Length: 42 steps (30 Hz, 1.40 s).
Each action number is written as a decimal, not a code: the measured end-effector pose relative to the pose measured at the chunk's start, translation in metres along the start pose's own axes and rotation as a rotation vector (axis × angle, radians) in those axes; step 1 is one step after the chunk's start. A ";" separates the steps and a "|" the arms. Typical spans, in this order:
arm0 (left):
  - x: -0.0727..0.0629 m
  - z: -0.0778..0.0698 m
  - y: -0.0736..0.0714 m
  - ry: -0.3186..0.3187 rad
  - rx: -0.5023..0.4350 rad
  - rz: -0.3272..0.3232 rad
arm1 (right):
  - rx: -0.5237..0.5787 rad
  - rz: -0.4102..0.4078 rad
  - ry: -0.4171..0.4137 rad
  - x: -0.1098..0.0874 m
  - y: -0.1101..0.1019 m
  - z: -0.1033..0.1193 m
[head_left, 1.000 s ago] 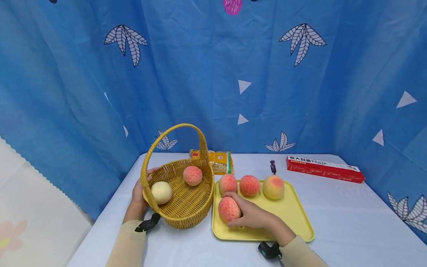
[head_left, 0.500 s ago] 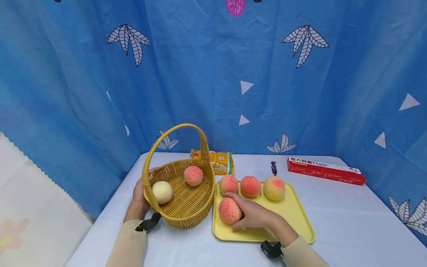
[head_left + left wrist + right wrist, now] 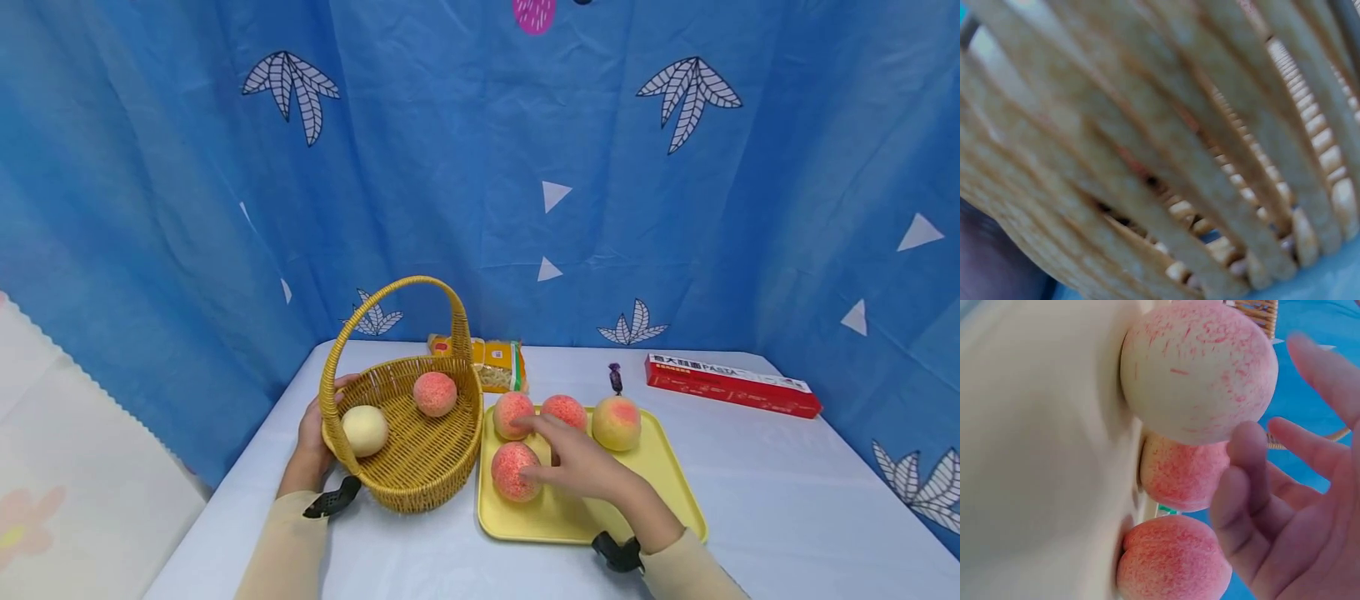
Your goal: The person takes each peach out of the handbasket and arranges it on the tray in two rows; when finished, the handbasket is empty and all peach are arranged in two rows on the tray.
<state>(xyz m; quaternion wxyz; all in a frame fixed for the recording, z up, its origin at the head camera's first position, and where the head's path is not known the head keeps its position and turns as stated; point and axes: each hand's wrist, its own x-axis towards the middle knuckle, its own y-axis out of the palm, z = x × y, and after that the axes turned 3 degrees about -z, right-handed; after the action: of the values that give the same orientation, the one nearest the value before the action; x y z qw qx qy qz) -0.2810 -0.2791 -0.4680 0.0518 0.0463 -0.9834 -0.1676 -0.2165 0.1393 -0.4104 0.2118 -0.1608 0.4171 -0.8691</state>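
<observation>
My left hand (image 3: 315,429) holds the left side of a yellow wicker basket (image 3: 412,500), its fingers along the wall and rim. In the left wrist view the basket's woven wall (image 3: 1147,144) fills the picture. A pink peach (image 3: 435,394) and a pale round fruit (image 3: 365,431) lie inside. My right hand (image 3: 581,467) hovers over the yellow tray (image 3: 600,533), fingers spread and holding nothing. Just left of it sits a front pink peach (image 3: 513,472), also in the right wrist view as a peach (image 3: 1197,375) with a pale side.
Along the tray's back edge sit two pink peaches, one at the left (image 3: 513,415) and one mid-row (image 3: 566,410), and a yellow-pink peach (image 3: 617,423). Behind stand a yellow pasta bag (image 3: 495,367), a purple-wrapped candy (image 3: 615,379) and a red pasta box (image 3: 731,385).
My right hand has let go of the front peach and lifted slightly up and to the right, its fingers opening. That peach stays on the tray. The left hand and basket hold still.
</observation>
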 end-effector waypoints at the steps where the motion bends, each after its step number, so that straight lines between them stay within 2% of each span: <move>1: 0.000 0.000 0.000 0.000 -0.002 0.000 | 0.005 -0.018 -0.011 0.000 0.000 0.001; 6: -0.001 -0.001 0.001 -0.009 0.013 -0.007 | 0.048 -0.107 -0.093 0.000 0.001 0.008; 10: -0.001 0.000 0.001 -0.020 0.010 -0.013 | 0.075 -0.170 -0.118 0.000 0.003 0.013; 16: -0.001 0.001 0.002 0.015 0.029 -0.012 | 0.085 -0.228 -0.160 0.000 0.006 0.020; 26: -0.002 0.000 0.002 -0.004 -0.011 -0.047 | 0.146 -0.221 -0.220 0.006 0.012 0.038; 32: -0.004 0.000 0.002 -0.005 -0.005 -0.060 | 0.192 -0.177 -0.217 0.017 0.013 0.055; 39: -0.002 0.000 0.004 -0.001 -0.005 -0.043 | 0.229 -0.147 -0.245 0.032 0.017 0.073; 42: 0.000 0.000 0.003 -0.007 0.009 -0.044 | 0.266 -0.119 -0.230 0.040 0.020 0.080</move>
<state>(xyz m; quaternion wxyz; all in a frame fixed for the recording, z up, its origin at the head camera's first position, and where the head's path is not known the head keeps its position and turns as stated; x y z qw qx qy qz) -0.2809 -0.2761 -0.4671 0.0446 0.0676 -0.9831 -0.1644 -0.2095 0.0550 -0.3739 0.2260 -0.2542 0.2611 -0.9034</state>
